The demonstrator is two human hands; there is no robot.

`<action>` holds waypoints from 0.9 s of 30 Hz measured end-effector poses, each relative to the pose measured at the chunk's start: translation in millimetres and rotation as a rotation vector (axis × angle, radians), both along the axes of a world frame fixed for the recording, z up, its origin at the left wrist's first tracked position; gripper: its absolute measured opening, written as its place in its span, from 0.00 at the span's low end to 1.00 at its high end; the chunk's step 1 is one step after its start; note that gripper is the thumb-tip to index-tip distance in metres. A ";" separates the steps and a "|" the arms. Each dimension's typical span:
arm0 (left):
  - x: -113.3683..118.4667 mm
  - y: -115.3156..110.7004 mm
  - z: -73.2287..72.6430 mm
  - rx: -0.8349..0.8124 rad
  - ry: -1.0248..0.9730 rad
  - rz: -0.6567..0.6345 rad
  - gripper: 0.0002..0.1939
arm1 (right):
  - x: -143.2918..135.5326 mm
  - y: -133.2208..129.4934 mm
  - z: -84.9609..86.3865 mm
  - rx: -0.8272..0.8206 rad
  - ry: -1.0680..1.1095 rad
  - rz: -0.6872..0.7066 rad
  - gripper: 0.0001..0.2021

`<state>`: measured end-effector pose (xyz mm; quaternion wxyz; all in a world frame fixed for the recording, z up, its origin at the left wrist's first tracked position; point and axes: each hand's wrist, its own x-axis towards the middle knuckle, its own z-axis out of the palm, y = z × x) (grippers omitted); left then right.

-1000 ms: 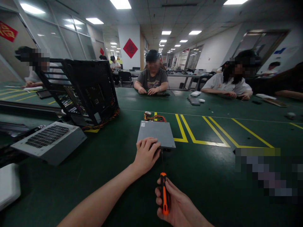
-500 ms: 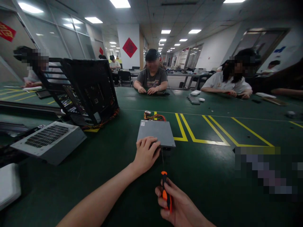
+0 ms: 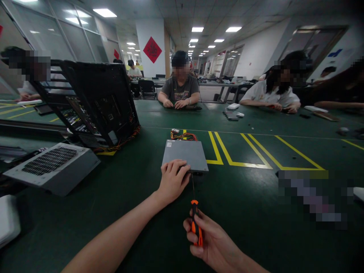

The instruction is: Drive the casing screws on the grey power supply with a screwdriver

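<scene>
A grey metal computer power supply lies flat on the green table, its bundle of coloured cables at the far side. My left hand holds it at the near left edge, fingers bent over the top and thumb by the front face. In my right hand is an orange and black screwdriver, with fingers wrapped round the handle. Its thin shaft points away from me, up to the near face of the power supply, close to my left thumb. The tip and whatever it touches are too small to make out.
At the left stands an open black computer case, with a second power supply bearing a grille in front of it. A white object sits at the left edge. Yellow tape lines mark the table. Other people sit across it.
The whole view has shifted, so things appear slightly higher and further left. Both hands keep their hold, and the screwdriver still points at the power supply's near face.
</scene>
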<state>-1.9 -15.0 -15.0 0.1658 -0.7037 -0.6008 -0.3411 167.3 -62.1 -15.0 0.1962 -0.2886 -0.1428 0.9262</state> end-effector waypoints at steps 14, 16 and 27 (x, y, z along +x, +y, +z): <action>0.5 -0.3 0.0 0.005 0.007 0.002 0.10 | 1.3 2.8 -4.8 -0.020 0.010 0.007 0.10; 0.6 -0.6 0.5 0.004 0.006 0.001 0.10 | 1.2 3.8 -5.3 -0.026 0.014 0.007 0.10; -0.2 -0.9 -0.1 0.008 0.012 -0.005 0.10 | -0.3 1.2 -7.3 0.015 -0.034 -0.017 0.08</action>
